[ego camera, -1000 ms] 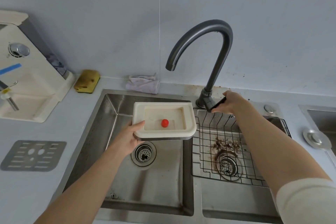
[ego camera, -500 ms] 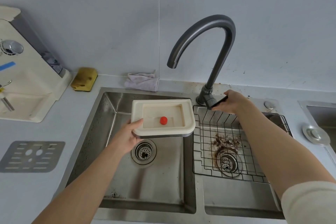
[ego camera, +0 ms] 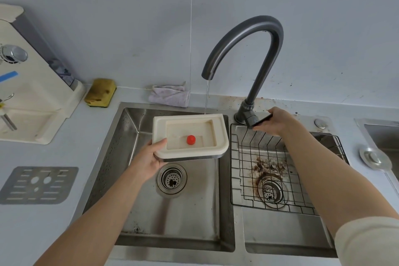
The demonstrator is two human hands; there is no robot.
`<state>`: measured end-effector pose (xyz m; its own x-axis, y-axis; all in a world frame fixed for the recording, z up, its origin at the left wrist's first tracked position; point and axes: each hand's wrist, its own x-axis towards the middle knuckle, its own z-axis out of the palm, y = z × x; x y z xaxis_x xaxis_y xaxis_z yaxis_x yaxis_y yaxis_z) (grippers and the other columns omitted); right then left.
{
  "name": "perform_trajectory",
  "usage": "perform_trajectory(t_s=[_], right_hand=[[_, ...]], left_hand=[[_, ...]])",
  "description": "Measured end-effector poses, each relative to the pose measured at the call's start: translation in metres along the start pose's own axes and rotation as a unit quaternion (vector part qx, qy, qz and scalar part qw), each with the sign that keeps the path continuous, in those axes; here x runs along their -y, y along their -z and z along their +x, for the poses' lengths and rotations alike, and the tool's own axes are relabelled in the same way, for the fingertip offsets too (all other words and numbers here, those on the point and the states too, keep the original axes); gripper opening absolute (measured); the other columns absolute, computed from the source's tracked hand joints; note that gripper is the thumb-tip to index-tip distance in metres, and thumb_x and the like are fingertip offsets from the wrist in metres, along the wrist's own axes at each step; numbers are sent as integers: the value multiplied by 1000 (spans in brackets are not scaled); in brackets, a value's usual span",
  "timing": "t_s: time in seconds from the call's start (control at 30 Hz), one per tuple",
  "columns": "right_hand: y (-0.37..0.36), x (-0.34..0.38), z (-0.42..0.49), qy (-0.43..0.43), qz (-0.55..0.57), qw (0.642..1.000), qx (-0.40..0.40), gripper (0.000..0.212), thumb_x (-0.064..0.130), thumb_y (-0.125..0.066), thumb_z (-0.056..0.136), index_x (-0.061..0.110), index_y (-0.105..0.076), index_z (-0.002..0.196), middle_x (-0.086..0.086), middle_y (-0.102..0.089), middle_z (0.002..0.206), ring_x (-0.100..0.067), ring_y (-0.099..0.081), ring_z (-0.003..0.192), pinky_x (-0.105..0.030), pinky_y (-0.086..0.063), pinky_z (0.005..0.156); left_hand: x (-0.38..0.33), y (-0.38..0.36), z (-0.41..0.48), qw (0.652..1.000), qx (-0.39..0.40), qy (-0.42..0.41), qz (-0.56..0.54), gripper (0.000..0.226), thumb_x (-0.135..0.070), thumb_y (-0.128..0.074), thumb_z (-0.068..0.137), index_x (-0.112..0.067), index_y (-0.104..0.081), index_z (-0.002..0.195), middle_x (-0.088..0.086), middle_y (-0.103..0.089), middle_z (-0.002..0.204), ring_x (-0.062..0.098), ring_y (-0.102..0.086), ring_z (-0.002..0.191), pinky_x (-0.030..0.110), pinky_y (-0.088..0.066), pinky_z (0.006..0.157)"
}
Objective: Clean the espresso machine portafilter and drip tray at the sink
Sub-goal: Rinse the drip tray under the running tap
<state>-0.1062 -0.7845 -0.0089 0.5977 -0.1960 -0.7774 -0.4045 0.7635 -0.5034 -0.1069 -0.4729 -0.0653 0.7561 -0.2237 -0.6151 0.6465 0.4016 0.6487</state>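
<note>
My left hand [ego camera: 149, 157] grips the near-left corner of a cream drip tray [ego camera: 218, 134], held level above the left sink basin [ego camera: 133, 179]. A small red float [ego camera: 191, 139] sits inside the tray. My right hand [ego camera: 277, 121] is closed on the black lever [ego camera: 262, 119] at the base of the dark gooseneck faucet [ego camera: 254, 34]. A thin stream of water [ego camera: 206, 97] falls from the spout and passes just behind the tray's far edge. The metal drip-tray grate [ego camera: 38, 184] lies flat on the counter at the left. No portafilter is in sight.
The cream espresso machine [ego camera: 32, 97] stands at the far left. A yellow sponge [ego camera: 100, 92] and a folded cloth [ego camera: 169, 95] lie behind the sink. The right basin holds a wire rack [ego camera: 248, 157] over a drain ringed with coffee grounds [ego camera: 269, 168]. A sink plug [ego camera: 375, 158] rests at the right.
Water has started running from the faucet; it was dry in both earlier frames. My right hand stays on the lever. The tray has held almost the same place.
</note>
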Motion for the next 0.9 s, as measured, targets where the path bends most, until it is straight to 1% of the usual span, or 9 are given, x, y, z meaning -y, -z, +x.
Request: perform_trajectory(t_s=[0.1, 0.23, 0.4, 0.47, 0.53, 0.63, 0.7, 0.8, 0.9], right_hand=[[1, 1, 2, 1, 8, 1000, 0, 47, 23, -24, 101, -4, -15, 139, -23, -42, 134, -33, -49, 121, -48, -41, 92], [3, 0, 6, -13, 50, 999, 4, 54, 32, -28, 100, -5, -19, 139, -22, -53, 114, -29, -54, 118, -44, -44, 97], [2, -7, 3, -23, 130, 991, 4, 70, 49, -40, 93, -5, -29, 135, -16, -53, 129, -26, -56, 116, -39, -46, 95], [2, -15, 0, 3, 136, 991, 3, 71, 48, -41, 93, -5, -26, 137, -17, -49, 134, -26, -52, 122, -36, -43, 102], [2, -27, 0, 37, 54, 998, -19, 72, 46, -42, 93, -3, -19, 142, -20, -41, 141, -29, -44, 130, -36, -35, 109], [2, -55, -1, 59, -154, 986, -37, 69, 40, -45, 93, 4, -17, 146, -26, -33, 144, -37, -37, 132, -43, -34, 107], [-2, -72, -6, 49, -233, 971, 19, 63, 38, -46, 94, 8, -22, 144, -26, -39, 140, -38, -45, 125, -46, -42, 98], [-10, -88, -17, 48, -312, 944, 94, 47, 32, -48, 93, 13, -38, 134, -19, -55, 122, -32, -58, 104, -40, -50, 84], [-14, -95, -19, 85, -357, 924, 105, 38, 18, -52, 92, 9, -45, 128, -7, -63, 102, -24, -64, 89, -37, -55, 80]], left_hand=[[-1, 3, 1, 1000, 8, -2, 6, 15, -3, -49, 91, -13, -56, 99, 7, -64, 97, 22, -61, 90, 27, -58, 53], [-1, 6, 3, 1000, 6, -5, 4, 15, -3, -49, 90, -14, -55, 97, 6, -64, 97, 21, -61, 90, 33, -57, 61], [-3, 10, 5, 1000, 11, -10, 6, 15, -4, -49, 90, -15, -55, 98, 6, -63, 97, 21, -61, 89, 32, -55, 64], [-4, 11, 6, 1000, 22, -13, 6, 16, -4, -49, 90, -15, -56, 100, 5, -64, 97, 20, -62, 90, 31, -57, 61], [-5, 13, 7, 999, 30, -15, 5, 18, -4, -48, 91, -16, -56, 101, 5, -64, 99, 21, -61, 91, 30, -58, 60], [-6, 16, 8, 999, 41, -19, -6, 20, -4, -47, 90, -17, -57, 102, 6, -64, 99, 22, -61, 92, 29, -59, 58], [-6, 17, 8, 999, 49, -23, -5, 21, -4, -47, 90, -18, -57, 103, 6, -64, 100, 22, -61, 92, 29, -59, 58], [-6, 16, 7, 998, 60, -25, 3, 20, -4, -46, 91, -17, -56, 102, 6, -64, 100, 22, -61, 94, 32, -59, 64], [-5, 15, 7, 997, 70, -12, 2, 18, -5, -46, 92, -17, -56, 101, 7, -63, 102, 23, -60, 96, 37, -53, 76]])
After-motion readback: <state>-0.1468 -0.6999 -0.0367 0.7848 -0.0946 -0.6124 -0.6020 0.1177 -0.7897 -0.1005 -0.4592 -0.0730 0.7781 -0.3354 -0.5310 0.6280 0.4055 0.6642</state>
